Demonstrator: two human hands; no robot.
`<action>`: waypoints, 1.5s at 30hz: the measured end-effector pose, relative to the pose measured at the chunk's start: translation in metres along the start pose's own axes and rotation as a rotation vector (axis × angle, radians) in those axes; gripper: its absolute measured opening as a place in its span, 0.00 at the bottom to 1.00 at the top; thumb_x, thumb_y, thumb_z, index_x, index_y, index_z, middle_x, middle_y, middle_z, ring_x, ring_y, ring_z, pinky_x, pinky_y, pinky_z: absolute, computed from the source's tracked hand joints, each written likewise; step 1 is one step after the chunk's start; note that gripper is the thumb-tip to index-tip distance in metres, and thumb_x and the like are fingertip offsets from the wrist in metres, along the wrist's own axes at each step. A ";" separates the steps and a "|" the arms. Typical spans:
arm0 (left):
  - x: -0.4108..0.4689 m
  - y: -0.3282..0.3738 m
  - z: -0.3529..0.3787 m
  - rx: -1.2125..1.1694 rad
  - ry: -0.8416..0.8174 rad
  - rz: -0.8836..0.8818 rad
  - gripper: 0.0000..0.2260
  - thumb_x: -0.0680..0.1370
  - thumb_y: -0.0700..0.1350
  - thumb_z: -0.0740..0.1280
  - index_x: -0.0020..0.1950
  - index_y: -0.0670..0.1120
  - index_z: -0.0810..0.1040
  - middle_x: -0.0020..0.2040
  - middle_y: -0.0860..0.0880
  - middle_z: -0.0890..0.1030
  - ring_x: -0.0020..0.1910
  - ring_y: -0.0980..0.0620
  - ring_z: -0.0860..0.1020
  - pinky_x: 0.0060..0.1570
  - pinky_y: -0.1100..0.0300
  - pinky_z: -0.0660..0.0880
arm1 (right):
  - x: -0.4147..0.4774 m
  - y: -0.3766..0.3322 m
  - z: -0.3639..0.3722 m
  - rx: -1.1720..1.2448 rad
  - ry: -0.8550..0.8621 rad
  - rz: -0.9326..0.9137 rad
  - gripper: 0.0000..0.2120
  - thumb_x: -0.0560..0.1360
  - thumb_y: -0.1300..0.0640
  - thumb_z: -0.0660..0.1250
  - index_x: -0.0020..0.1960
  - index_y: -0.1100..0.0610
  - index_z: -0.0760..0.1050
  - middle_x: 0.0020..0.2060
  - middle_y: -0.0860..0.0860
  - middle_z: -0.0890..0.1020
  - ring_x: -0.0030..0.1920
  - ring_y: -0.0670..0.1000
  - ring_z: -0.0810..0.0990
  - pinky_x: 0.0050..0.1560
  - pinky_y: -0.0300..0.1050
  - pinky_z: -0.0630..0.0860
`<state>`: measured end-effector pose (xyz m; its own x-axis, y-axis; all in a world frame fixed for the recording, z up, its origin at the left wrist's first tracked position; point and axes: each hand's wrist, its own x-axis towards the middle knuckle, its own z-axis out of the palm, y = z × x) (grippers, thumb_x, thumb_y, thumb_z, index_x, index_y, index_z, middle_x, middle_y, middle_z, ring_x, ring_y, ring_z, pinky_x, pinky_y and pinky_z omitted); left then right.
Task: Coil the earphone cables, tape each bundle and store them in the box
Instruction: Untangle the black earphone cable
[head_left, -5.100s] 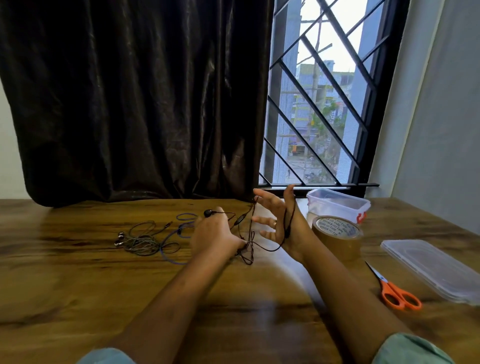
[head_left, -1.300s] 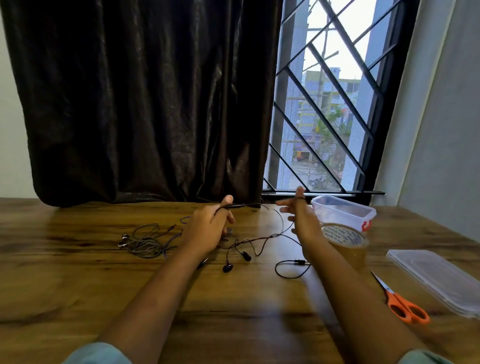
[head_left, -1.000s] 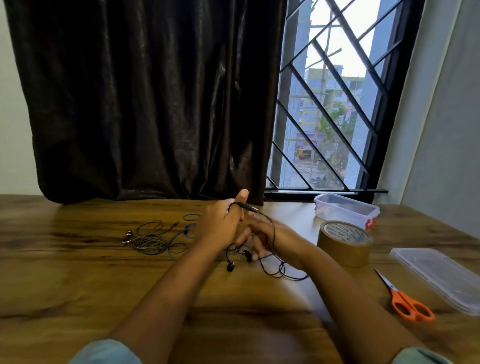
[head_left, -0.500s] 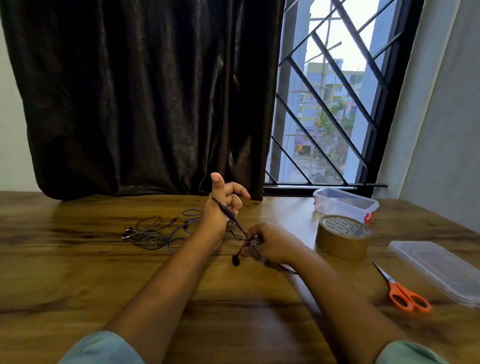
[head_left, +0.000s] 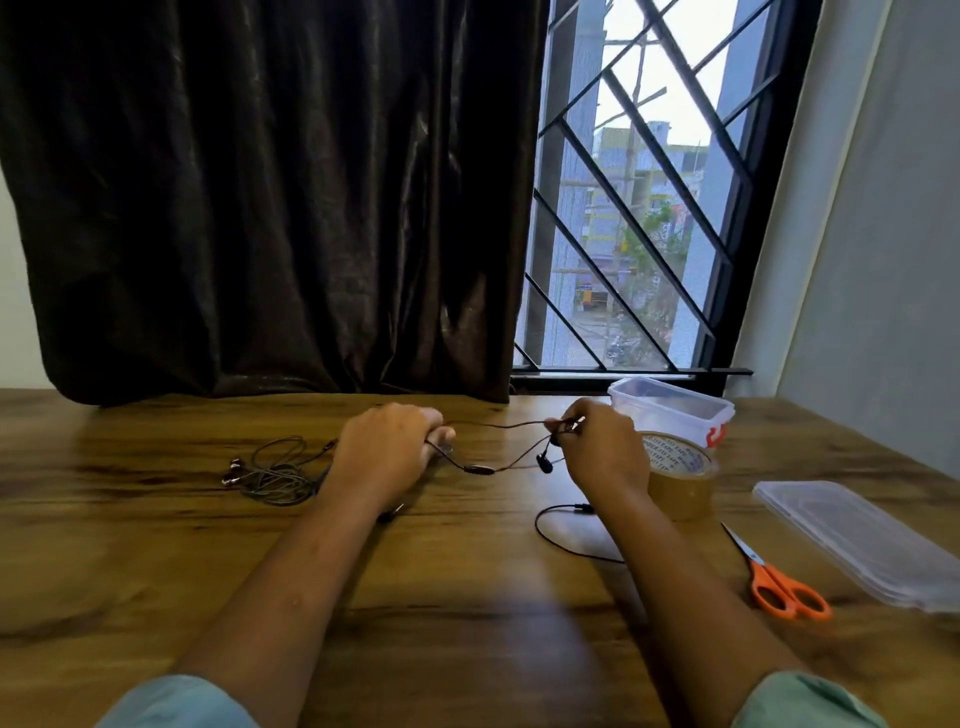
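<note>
The black earphone cable (head_left: 480, 469) is thin and uncoiled. It spans between both hands, left of the tape roll (head_left: 675, 478), just above the table (head_left: 467, 623).
- Left hand (head_left: 387, 457): fingers curled over one end of the span.
- Right hand (head_left: 602, 452): fingertips pinched on the strands, just left of the tape roll.

An oblong inline remote sags at mid-span. Two black earbuds hang below the right hand. A slack loop lies on the table in front of the tape roll. A grey earphone tangle (head_left: 275, 473) lies far left of it, and the box (head_left: 670, 410) stands directly behind it.
</note>
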<state>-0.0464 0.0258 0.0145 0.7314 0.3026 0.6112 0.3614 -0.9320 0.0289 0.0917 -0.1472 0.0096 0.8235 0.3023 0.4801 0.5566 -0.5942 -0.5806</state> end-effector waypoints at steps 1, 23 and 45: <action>0.000 0.001 -0.002 -0.091 0.100 -0.049 0.14 0.80 0.56 0.58 0.43 0.50 0.76 0.34 0.54 0.75 0.34 0.52 0.75 0.32 0.57 0.72 | 0.001 0.001 0.001 0.006 -0.011 0.016 0.02 0.75 0.53 0.68 0.47 0.50 0.77 0.44 0.50 0.84 0.46 0.53 0.82 0.44 0.46 0.77; 0.004 -0.003 -0.018 -0.603 0.691 -0.269 0.07 0.77 0.33 0.64 0.47 0.43 0.79 0.47 0.52 0.74 0.48 0.56 0.73 0.45 0.75 0.67 | 0.013 -0.005 0.004 1.113 -0.234 0.637 0.14 0.83 0.53 0.53 0.55 0.63 0.70 0.41 0.59 0.78 0.26 0.51 0.70 0.18 0.34 0.64; 0.008 0.028 -0.033 -1.613 0.717 -0.417 0.19 0.78 0.63 0.52 0.59 0.51 0.66 0.56 0.49 0.72 0.56 0.49 0.75 0.55 0.49 0.76 | 0.000 -0.009 0.009 0.613 -0.453 0.214 0.28 0.79 0.36 0.51 0.76 0.41 0.50 0.61 0.54 0.76 0.40 0.51 0.79 0.34 0.40 0.73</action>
<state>-0.0500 -0.0046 0.0464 0.2282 0.8125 0.5365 -0.7369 -0.2160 0.6405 0.0877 -0.1355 0.0089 0.8107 0.5801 0.0787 0.2334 -0.1971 -0.9522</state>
